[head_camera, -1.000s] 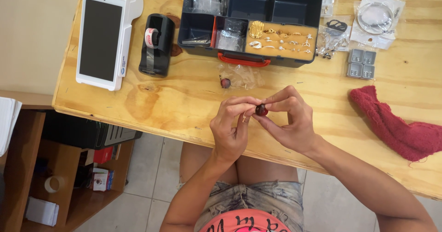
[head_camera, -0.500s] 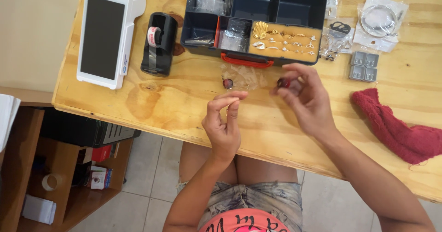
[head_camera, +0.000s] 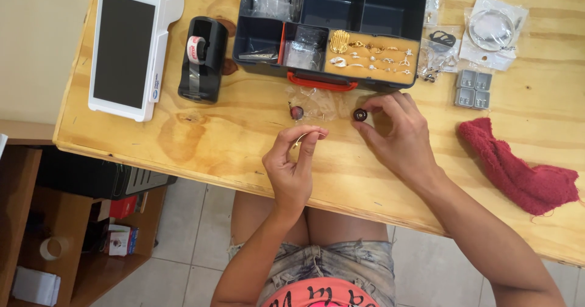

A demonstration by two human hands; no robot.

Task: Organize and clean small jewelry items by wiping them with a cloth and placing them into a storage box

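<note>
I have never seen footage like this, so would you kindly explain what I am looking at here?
One camera sits on a person's head and looks down at their own bare hands over a wooden table. The left hand pinches a thin, pale piece too small to identify. The right hand holds a small dark round bead at its fingertips, on the table. Behind them lie a clear plastic bag, a dark compartment box with gold jewellery, a black tape dispenser, a white handheld terminal and a red cloth.
</note>
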